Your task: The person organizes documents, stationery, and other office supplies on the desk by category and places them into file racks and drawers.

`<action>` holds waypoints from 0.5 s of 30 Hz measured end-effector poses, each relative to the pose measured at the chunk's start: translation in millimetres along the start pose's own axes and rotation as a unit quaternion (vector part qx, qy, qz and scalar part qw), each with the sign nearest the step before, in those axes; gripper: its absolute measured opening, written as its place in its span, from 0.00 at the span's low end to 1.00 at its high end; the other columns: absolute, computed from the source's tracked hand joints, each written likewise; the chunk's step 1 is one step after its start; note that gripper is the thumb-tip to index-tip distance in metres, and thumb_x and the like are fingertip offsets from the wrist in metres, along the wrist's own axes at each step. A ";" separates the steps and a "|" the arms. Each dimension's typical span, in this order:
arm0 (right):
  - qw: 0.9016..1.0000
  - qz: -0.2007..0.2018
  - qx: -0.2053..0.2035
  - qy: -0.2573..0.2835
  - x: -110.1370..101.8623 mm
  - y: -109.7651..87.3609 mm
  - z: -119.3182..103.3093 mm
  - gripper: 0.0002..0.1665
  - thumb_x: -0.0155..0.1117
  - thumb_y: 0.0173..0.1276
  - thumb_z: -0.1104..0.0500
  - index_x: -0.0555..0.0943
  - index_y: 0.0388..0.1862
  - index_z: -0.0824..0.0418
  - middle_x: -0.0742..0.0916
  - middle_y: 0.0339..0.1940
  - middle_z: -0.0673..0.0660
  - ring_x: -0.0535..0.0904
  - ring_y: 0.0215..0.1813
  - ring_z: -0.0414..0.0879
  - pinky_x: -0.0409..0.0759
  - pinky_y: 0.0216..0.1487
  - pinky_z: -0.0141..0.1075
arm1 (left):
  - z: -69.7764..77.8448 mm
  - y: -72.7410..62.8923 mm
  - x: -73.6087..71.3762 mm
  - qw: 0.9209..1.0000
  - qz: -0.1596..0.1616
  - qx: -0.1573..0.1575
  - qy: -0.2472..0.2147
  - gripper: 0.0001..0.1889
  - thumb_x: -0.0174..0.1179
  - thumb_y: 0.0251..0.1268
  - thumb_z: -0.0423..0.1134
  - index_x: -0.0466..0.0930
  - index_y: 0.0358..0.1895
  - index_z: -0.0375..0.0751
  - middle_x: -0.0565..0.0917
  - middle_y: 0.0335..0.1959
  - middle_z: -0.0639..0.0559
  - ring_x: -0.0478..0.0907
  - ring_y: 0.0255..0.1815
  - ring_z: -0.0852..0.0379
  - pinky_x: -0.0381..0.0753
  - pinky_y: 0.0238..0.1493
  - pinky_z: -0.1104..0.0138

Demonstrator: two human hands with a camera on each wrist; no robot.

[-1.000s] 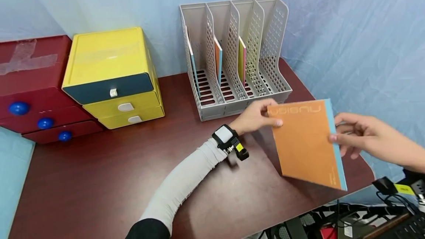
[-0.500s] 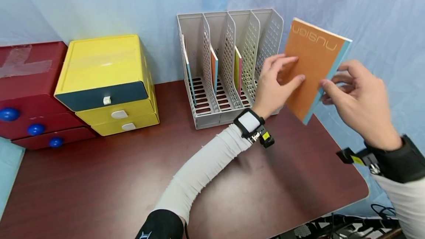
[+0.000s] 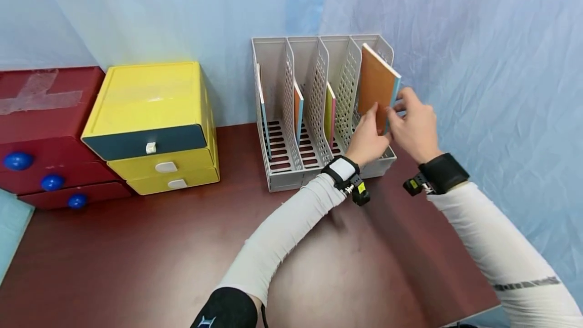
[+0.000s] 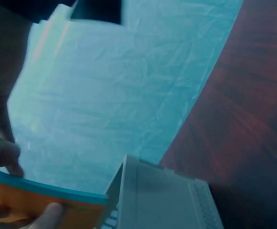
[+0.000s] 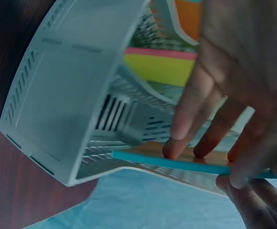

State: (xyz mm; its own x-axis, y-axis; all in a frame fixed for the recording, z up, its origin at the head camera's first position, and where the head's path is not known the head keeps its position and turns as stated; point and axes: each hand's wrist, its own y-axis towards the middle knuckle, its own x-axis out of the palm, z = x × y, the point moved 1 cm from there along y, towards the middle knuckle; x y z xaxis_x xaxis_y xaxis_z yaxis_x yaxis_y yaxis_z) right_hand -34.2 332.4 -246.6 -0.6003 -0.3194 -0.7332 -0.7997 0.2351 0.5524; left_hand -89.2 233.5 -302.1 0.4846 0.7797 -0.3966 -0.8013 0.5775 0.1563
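An orange book with a light-blue spine stands upright in the rightmost slot of a grey file rack. At its blue spine, my right hand pinches the book near the lower front. My left hand touches the orange cover from the left. The right wrist view shows extended left-hand fingers resting on the cover, and the right hand on the other side of the spine. The book's lower part is hidden behind my hands in the head view.
Thin books stand in the rack's other slots: a blue-edged one, an orange one and a yellow-green one. Yellow drawers and dark red drawers stand left on the brown table. Blue cloth hangs behind.
Both hands have lifted the orange book from the front right of the table, turned it upright and brought it left into the rack's rightmost slot. The left hand shifted from its edge onto the cover.
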 end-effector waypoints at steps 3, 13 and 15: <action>1.000 -0.025 0.008 0.001 21.2 -0.2 8.0 0.09 0.59 0.75 0.61 0.74 0.48 0.65 0.90 0.41 0.68 0.87 0.33 0.63 0.79 0.34 0.53 | -10.8 10.3 -0.3 0.999 -0.031 -0.022 0.017 0.43 0.57 0.67 0.38 0.47 0.82 0.41 0.63 0.80 0.48 0.74 0.70 0.58 0.73 0.67 0.69; 0.997 -0.073 0.028 0.026 65.4 -4.5 20.9 0.08 0.63 0.73 0.64 0.74 0.43 0.65 0.89 0.40 0.69 0.86 0.39 0.66 0.79 0.42 0.57 | -37.6 11.2 -4.0 0.994 -0.051 -0.092 -0.015 0.42 0.51 0.65 0.31 0.44 0.82 0.36 0.75 0.71 0.38 0.74 0.35 0.54 0.68 0.37 0.70; 0.996 -0.072 0.031 0.038 66.9 -3.8 19.4 0.08 0.64 0.73 0.64 0.74 0.44 0.66 0.89 0.42 0.70 0.86 0.42 0.66 0.79 0.46 0.58 | -35.2 7.0 -6.4 0.993 -0.043 -0.103 -0.033 0.42 0.51 0.65 0.31 0.44 0.82 0.38 0.76 0.70 0.38 0.67 0.26 0.58 0.64 0.31 0.71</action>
State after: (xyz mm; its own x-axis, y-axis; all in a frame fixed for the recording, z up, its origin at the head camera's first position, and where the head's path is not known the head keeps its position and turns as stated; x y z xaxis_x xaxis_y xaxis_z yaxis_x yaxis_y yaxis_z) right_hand -71.4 328.0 -305.4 -0.4788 -0.4221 -0.7698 -0.8779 0.2367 0.4162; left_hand -110.2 224.0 -330.3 0.5713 0.7469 -0.3401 -0.8069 0.5870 -0.0663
